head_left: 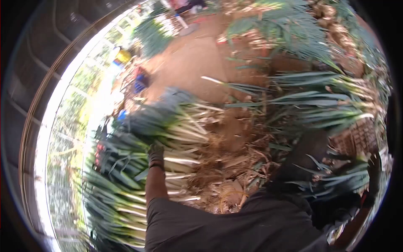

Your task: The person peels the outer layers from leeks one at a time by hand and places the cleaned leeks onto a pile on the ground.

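Observation:
My left hand (156, 154), in a greyish glove, reaches onto a long pile of leeks (184, 130) where the green leaves meet the white stalks. A thick white stalk (181, 160) lies just right of it. Blur hides its fingers, so I cannot see whether they grip a leek. Far out at the right edge is my right hand (372, 161), dark and smeared, beside more leeks (344, 178) and a brown woven basket (357, 136). What it holds, if anything, does not show.
Dry husks and trimmings (235, 164) litter the ground between the piles. Loose leeks (319, 101) lie at right, with a larger heap (285, 25) behind. Bare brown ground (189, 63) stretches ahead. A person (187, 5) is partly visible at the far top.

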`<state>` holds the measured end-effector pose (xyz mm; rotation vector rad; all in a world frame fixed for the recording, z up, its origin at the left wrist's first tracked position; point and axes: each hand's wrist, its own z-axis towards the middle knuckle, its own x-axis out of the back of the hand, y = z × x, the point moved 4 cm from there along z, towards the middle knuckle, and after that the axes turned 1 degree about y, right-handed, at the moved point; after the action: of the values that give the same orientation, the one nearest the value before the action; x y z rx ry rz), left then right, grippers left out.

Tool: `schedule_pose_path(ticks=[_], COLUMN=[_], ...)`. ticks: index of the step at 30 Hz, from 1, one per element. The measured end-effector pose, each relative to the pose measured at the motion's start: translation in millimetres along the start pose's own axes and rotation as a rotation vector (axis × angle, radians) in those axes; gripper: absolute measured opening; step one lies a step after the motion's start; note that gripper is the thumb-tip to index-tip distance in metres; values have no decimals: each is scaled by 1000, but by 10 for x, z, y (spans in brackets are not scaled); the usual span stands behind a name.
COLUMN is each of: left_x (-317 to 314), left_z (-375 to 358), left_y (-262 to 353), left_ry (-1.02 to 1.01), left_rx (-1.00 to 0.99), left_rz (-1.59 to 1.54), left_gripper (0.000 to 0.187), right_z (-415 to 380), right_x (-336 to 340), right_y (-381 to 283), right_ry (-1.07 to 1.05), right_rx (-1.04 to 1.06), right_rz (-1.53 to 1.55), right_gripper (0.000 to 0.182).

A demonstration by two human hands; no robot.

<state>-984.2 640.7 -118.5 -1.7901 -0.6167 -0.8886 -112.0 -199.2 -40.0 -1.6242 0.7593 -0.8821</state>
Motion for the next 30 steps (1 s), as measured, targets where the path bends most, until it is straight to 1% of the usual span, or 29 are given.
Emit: schedule_pose_path(ticks=[1, 2, 3, 4, 5, 6, 7, 8, 9, 10, 11, 12, 13, 14, 15, 16, 17, 18, 20, 22, 23, 24, 26, 27, 28, 30], left_x=[-336, 160, 430, 696, 978, 1325, 1274, 2166, 2757, 3203, 3782, 4303, 4753, 5146, 5441, 5663, 5782, 5843, 6075, 6207, 6182, 6104, 5953, 5870, 5824, 5770], left_z=[327, -236, -278, -171, -78, -34, 351, -25, -289, -534, -878, -1274, -1667, -2038, -2409, -2760, -2978, -3210, -3786, -4168, -4289, -4398, -4569, -4591, -4551, -4500], left_y=[-105, 190, 497, 835, 1186, 1560, 2015, 2555, 3085, 3549, 4003, 4423, 4818, 5227, 5637, 6002, 6458, 6883, 7476, 8048, 8249, 8361, 8540, 8613, 8682, 8813], left_ry=[-3, 513, 594, 453, 313, 182, 337, 45, -131, -328, -387, -452, -505, -559, -612, -667, -349, -14, 280, 320, 339, 309, 257, 303, 306, 316], left_rx=[28, -233, -374, -353, -318, -269, -696, -552, -610, -639, -783, -913, -1045, -1176, -1303, -1421, -1672, -1892, -1681, -1635, -1598, -1637, -1711, -1726, -1699, -1648], left_rz=[-53, -170, -316, -408, -496, -573, -385, -652, -857, -1056, -1162, -1269, -1240, -1206, -1114, -1011, -886, -740, -595, -221, -37, 15, 119, 139, 121, 78], left_gripper=[58, 58, 63, 59, 55, 52, 45, 39, 36, 34, 34, 33, 35, 36, 38, 39, 40, 42, 42, 40, 40, 40, 40, 38, 38, 39], right_z=[-68, -54, -179, -359, -462, -576, -615, -610, -726, -763, -708, -694, -691, -683, -675, -629, -562, -537, -655, -696, -651, -606, -413, -383, -354, -253], right_x=[-8, 324, 443, 360, 592, 708, 814, 906, 745, 853, 1049, 1146, 1144, 1162, 1181, 1206, 1230, 1164, 908, 698, 675, 650, 694, 714, 735, 816], right_y=[-102, 232, 265, 82, 250, 265, 309, 398, 133, 237, 515, 639, 709, 831, 954, 1205, 1409, 1460, 1188, 814, 637, 465, 660, 707, 727, 768], right_ry=[7, 64, 166, 240, 385, 564, 635, 711, 889, 908, 957, 981, 1034, 1039, 1043, 1000, 870, 924, 957, 852, 749, 647, 575, 623, 666, 598], right_rx=[13, 41, 40, 53, 77, 49, 63, 57, 80, 80, 62, 44, 60, 39, 18, -45, -9, -99, -244, -341, -388, -418, -387, -363, -338, -164], right_rz=[-67, 153, 316, 314, 407, 400, 484, 517, 564, 566, 593, 602, 630, 627, 625, 597, 641, 461, 148, -159, -355, -553, -668, -587, -506, 223], right_gripper=[58, 57, 60, 56, 63, 62, 61, 65, 57, 64, 63, 61, 59, 57, 54, 50, 41, 34, 42, 51, 53, 55, 44, 40, 36, 30])
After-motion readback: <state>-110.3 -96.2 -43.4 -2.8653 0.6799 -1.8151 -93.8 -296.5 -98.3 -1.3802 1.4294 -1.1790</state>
